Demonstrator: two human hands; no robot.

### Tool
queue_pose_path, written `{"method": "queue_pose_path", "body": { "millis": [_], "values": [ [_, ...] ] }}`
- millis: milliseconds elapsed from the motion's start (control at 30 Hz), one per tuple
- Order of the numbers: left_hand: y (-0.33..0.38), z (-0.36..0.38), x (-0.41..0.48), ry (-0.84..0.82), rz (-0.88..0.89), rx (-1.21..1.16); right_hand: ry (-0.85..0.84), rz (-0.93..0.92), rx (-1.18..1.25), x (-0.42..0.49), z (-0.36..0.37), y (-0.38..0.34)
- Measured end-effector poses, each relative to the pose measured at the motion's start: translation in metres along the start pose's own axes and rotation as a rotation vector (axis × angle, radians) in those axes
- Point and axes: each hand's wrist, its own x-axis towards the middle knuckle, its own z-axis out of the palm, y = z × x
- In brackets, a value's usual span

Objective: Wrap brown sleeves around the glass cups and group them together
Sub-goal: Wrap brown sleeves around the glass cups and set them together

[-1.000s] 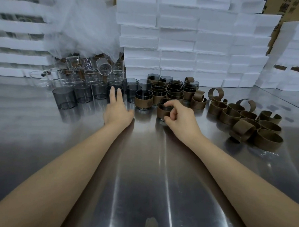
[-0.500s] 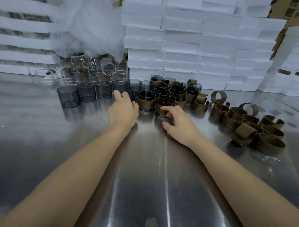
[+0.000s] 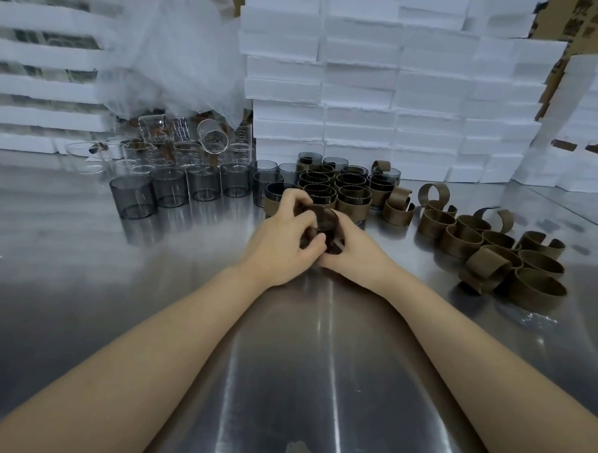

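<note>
Head view looks down two bare forearms to where they meet over the shiny steel table (image 3: 192, 290). The left hand (image 3: 283, 241) and right hand (image 3: 359, 254) grip one smoky glass cup (image 3: 321, 224) between them. It has a brown band round it and sits tilted, just in front of the cluster of sleeved cups (image 3: 343, 192). The left fingers curl over its rim with the thumb on its side, and the right fingers wrap it from underneath.

That cluster looks like ten or eleven cups, packed touching. To its left, four bare grey glass cups (image 3: 170, 191) stand in a front row, with a few more behind. Farther back is a jumble of clear glasses (image 3: 191, 146), one tipped over, too tangled to count. On the right lie loose brown sleeves (image 3: 495, 245), roughly fifteen curled bands.

Stacked white foam blocks (image 3: 365, 92) and a crumpled clear plastic bag (image 3: 175, 49) fill the background. Brown cartons (image 3: 580, 26) at top right carry dark printing, too blurred to read.
</note>
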Motion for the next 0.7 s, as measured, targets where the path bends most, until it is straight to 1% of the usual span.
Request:
{"method": "queue_pose_path", "body": {
  "millis": [67, 167, 300, 367, 433, 533, 600, 700],
  "values": [
    [0.001, 0.001, 0.000, -0.048, 0.038, -0.053, 0.062, 0.014, 0.082, 0.000, -0.002, 0.001],
    [0.002, 0.002, 0.001, -0.066, 0.012, -0.142, 0.168, 0.011, 0.054, 0.000, -0.005, 0.002],
    [0.005, 0.003, 0.004, -0.063, -0.180, -0.311, 0.281, -0.047, 0.063, 0.001, -0.006, 0.000],
    [0.011, 0.007, 0.005, -0.080, -0.295, -0.522, 0.312, -0.072, 0.071, 0.000, -0.007, -0.002],
    [0.015, 0.011, 0.006, -0.117, -0.382, -0.723, 0.305, -0.090, 0.062, -0.001, -0.008, -0.003],
    [0.011, 0.009, 0.007, -0.110, -0.444, -0.891, 0.278, -0.085, 0.075, -0.003, -0.006, -0.005],
    [0.008, 0.004, 0.006, -0.121, -0.454, -0.942, 0.257, -0.078, 0.076, -0.002, -0.005, -0.004],
    [0.010, 0.002, 0.006, -0.134, -0.448, -0.900, 0.221, -0.065, 0.054, 0.000, -0.005, 0.001]
  ]
}}
